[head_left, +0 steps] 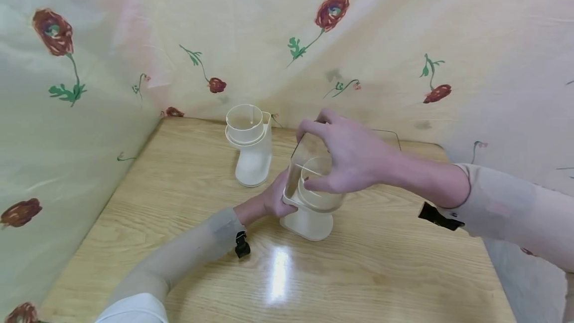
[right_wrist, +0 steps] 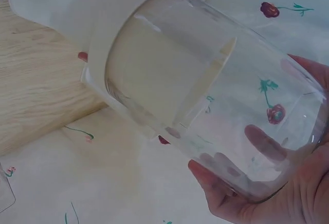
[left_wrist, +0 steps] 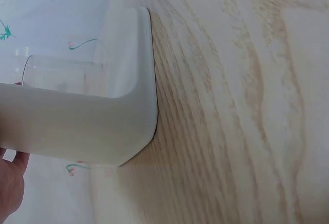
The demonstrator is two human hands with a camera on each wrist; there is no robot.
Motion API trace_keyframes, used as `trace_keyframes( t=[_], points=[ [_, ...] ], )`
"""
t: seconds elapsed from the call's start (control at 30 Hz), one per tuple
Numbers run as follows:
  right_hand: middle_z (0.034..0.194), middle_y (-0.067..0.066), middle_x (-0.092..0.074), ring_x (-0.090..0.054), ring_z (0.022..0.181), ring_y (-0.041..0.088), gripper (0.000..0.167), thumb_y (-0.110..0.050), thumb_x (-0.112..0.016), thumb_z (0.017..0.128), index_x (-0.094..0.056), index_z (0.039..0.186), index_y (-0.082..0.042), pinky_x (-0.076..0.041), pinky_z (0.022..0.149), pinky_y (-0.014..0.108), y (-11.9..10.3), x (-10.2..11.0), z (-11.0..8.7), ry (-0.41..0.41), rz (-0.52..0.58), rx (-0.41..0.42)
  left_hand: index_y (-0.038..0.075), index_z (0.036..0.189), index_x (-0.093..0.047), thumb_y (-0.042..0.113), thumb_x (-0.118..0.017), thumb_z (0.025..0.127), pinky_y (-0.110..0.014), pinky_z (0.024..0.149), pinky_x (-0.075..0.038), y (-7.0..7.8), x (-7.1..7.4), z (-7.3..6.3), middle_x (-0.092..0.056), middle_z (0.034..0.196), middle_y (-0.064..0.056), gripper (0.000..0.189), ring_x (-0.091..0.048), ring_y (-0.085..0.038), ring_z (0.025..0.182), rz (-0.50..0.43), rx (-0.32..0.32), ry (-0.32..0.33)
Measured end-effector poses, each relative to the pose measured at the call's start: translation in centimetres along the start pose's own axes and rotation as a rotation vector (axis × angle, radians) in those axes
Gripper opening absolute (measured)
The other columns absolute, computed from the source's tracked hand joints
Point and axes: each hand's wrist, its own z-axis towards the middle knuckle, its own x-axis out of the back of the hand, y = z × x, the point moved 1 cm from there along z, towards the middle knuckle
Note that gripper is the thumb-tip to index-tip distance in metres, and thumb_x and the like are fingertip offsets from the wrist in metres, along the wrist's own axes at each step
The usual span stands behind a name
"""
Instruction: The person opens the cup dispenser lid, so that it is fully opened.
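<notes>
From head we see left hand gripping white stand on table, right hand grasping clear container; farther stand shows only here. Left wrist: base meets table. Right wrist: container surrounds cream cylinder.

Head view from above; wrists' close

Just behind the left hand, I see a long, creamy sleeve with a grayer band at its end. A small black strap sticks out there. Farther back from that hand is a wide white sleeve. Behind the right hand, past a bare bit, I see another creamy sleeve and a stubby black strap at its edge.
</notes>
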Motion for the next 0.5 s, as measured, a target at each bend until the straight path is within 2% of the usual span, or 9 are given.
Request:
trace_keyframes(
  t=[0.13,0.3,0.5],
  points=[
    [0.122,0.009,-0.059,-0.061,0.086,0.022,0.062,-0.045,-0.086,0.07,-0.061,0.124,-0.027,-0.05,0.068,0.035,0.24,-0.01,-0.04,0.017,0.003,0.027,-0.005,0.123,-0.045,0.021,-0.058,0.065,-0.037,0.092,-0.058,-0.12,0.05,0.07,-0.063,0.102,-0.02,0.066,-0.063,-0.029,0.093,0.0,-0.017,0.006],
    [0.122,0.013,-0.06,-0.062,0.09,0.025,0.062,-0.043,-0.085,0.071,-0.064,0.125,-0.024,-0.052,0.071,0.037,0.36,0.35,0.48,-0.014,-0.007,0.078,-0.006,0.125,-0.046,0.023,-0.059,0.065,-0.038,0.095,-0.058,-0.15,-0.02,0.01,-0.064,0.104,-0.021,0.067,-0.063,-0.029,0.095,-0.002,-0.024,0.009],
    [0.123,0.012,-0.06,-0.062,0.092,0.025,0.064,-0.046,-0.084,0.072,-0.065,0.13,-0.025,-0.052,0.071,0.039,-0.16,0.81,0.85,-0.066,-0.034,0.055,-0.005,0.119,-0.05,0.019,-0.06,0.062,-0.036,0.093,-0.057,-0.01,-0.05,-0.29,-0.065,0.099,-0.021,0.063,-0.063,-0.029,0.091,-0.018,0.007,0.001]
  ],
)
